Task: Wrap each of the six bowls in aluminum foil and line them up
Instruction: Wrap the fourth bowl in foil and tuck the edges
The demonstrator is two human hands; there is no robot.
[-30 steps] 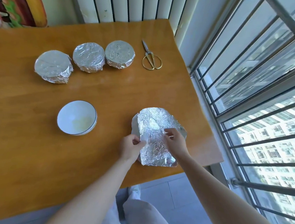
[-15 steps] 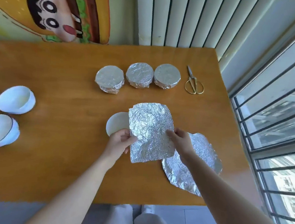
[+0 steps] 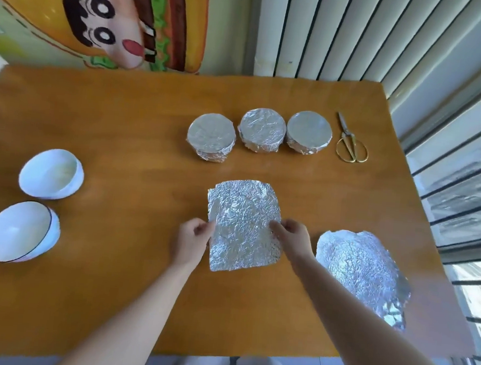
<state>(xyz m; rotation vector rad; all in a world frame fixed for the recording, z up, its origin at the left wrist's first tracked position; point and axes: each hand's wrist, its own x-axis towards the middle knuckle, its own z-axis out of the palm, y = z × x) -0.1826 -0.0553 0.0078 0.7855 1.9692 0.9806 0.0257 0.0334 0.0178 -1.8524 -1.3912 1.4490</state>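
Note:
A crinkled foil sheet [image 3: 244, 225] hangs flat over the table's middle. My left hand [image 3: 193, 242] pinches its left edge and my right hand [image 3: 292, 236] pinches its right edge. The white bowl that stood there is hidden under the sheet. Three foil-wrapped bowls stand in a row at the back: one on the left [image 3: 211, 137], one in the middle [image 3: 262, 130] and one on the right [image 3: 309, 132]. Two bare white bowls lie tilted at the left, the farther one [image 3: 51, 173] and the nearer one with a dark rim [image 3: 19, 233].
More foil [image 3: 362, 271] lies on the wooden table [image 3: 109, 272] near its right edge. Gold-handled scissors [image 3: 350, 142] lie right of the wrapped row. A radiator and a barred window border the back and right.
The foil sheet came off the pile at the right, moved left and now covers the white bowl in the middle. The view also swung left, which brought two bare bowls into sight.

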